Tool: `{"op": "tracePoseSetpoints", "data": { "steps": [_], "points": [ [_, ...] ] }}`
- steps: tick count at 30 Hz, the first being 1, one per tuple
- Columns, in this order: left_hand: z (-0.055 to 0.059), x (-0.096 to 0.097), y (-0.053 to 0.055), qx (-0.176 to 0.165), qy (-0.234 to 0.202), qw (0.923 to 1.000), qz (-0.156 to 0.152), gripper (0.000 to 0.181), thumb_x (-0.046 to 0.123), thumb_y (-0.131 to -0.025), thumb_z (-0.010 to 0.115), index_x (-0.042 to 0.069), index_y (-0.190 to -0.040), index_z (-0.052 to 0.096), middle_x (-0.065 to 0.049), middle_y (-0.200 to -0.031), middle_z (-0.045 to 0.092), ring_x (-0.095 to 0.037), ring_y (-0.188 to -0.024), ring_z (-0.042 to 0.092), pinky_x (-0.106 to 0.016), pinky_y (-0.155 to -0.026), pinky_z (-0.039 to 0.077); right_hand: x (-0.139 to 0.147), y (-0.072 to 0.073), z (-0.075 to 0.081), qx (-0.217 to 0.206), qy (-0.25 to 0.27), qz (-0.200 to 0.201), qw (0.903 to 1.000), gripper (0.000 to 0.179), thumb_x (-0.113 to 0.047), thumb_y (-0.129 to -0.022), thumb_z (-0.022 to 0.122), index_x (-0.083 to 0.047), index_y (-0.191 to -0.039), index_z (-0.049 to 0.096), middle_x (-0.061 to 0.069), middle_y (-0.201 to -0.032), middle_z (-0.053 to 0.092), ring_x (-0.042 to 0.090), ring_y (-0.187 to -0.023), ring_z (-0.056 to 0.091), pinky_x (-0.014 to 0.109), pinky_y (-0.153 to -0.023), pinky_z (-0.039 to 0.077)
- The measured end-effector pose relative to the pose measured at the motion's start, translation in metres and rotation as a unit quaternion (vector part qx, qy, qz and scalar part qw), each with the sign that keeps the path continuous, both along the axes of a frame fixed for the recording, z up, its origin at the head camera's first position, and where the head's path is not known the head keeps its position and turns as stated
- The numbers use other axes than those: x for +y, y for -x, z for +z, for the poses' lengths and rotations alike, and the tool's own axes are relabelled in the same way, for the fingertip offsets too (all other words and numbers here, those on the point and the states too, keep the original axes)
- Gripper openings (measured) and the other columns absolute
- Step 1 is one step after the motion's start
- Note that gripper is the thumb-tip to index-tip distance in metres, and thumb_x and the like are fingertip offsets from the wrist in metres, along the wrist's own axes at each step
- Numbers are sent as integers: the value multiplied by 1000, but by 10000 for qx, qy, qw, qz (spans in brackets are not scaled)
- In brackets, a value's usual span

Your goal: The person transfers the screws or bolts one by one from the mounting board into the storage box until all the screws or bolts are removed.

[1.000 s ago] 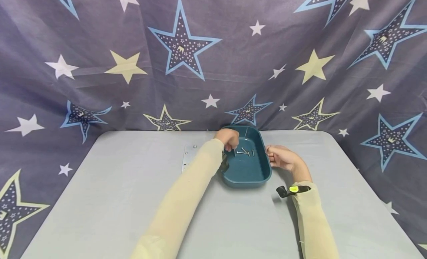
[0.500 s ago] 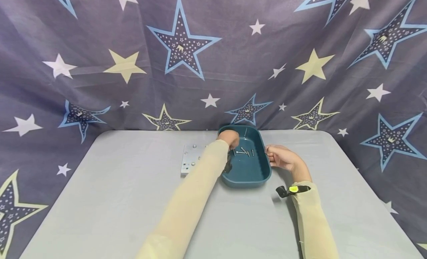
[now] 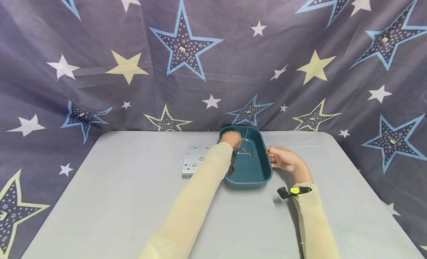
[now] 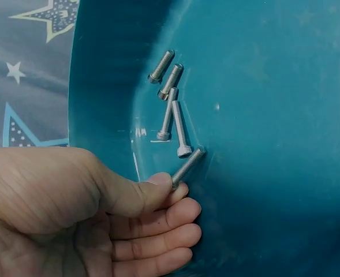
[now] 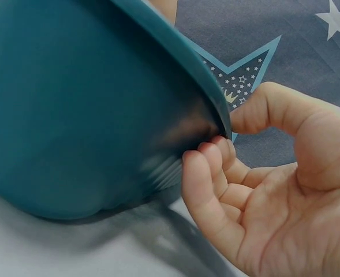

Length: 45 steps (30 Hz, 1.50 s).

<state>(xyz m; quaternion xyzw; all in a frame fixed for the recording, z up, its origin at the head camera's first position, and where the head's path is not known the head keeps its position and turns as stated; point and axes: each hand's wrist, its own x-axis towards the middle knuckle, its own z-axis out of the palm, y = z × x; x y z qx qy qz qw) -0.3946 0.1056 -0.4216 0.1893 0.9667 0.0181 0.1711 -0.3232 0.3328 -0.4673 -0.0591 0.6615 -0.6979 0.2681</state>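
My left hand [image 3: 232, 138] reaches into a teal plastic tray [image 3: 251, 175] near the table's back edge. In the left wrist view, its thumb and index finger pinch one end of a metal bolt [image 4: 190, 164]; the pinched end is hidden. Several more socket-head bolts [image 4: 180, 130] lie in a loose row on the tray floor just beyond it. At the tray's right side, my right hand [image 3: 281, 157] holds the rim. The right wrist view has the thumb at the rim's edge and the fingertips against the outer wall [image 5: 100, 144].
A silver metal plate [image 3: 191, 160] with bolts or holes in its top lies left of the tray, partly covered by my left sleeve [image 3: 193, 199]. Behind the grey-white table [image 3: 110, 184] hangs a star-patterned cloth [image 3: 217, 84]. A black strap [image 3: 293, 191] circles my right wrist.
My left hand has shifted slightly right, deeper over the tray, and more of the metal plate shows. The right hand and tray have stayed in place.
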Motion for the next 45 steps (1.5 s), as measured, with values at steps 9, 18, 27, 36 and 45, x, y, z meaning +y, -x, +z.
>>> {"op": "tracePoseSetpoints", "data": {
  "steps": [9, 18, 27, 36, 45],
  "points": [
    [-2, 9, 1, 14, -39, 9988, 485, 16, 1, -89, 58, 11, -77, 61, -5, -87, 54, -16, -72, 45, -25, -53, 39, -1, -1, 4, -13, 46, -34, 10000, 31, -6, -102, 36, -18, -88, 61, -8, -80, 68, 6, -76, 64, 24, -71, 55],
    [-8, 17, 17, -416, 86, 9960, 781, 21, 0, -88, 56, 13, -71, 55, -4, -82, 48, -14, -63, 38, -24, -46, 32, -1, -2, 6, -10, 91, 11, 10000, 32, -5, -102, 34, -17, -89, 61, -8, -80, 69, 6, -77, 65, 24, -71, 56],
    [-8, 14, 10, -234, 98, 9977, 633, 13, 0, -89, 57, 11, -84, 63, -5, -89, 55, -15, -67, 44, -24, -49, 36, -1, -1, 4, -54, 22, -46, 10000, 32, -5, -102, 34, -18, -89, 61, -8, -80, 69, 6, -76, 65, 24, -70, 56],
    [-3, 11, 1, -135, 31, 9978, 652, 19, 0, -89, 58, 9, -101, 70, -6, -91, 54, -16, -71, 47, -24, -53, 39, -1, -3, 3, -22, 8, -6, 10000, 33, -6, -102, 34, -19, -88, 61, -9, -80, 68, 5, -77, 64, 24, -71, 56],
    [0, 8, -2, -155, 45, 9983, 559, 11, 1, -86, 62, 11, -84, 64, -5, -89, 55, -15, -69, 46, -24, -53, 37, -2, -3, 3, -32, -12, 36, 10000, 35, -6, -103, 34, -21, -84, 61, -9, -80, 67, 5, -77, 63, 24, -71, 55]
  ]
}}
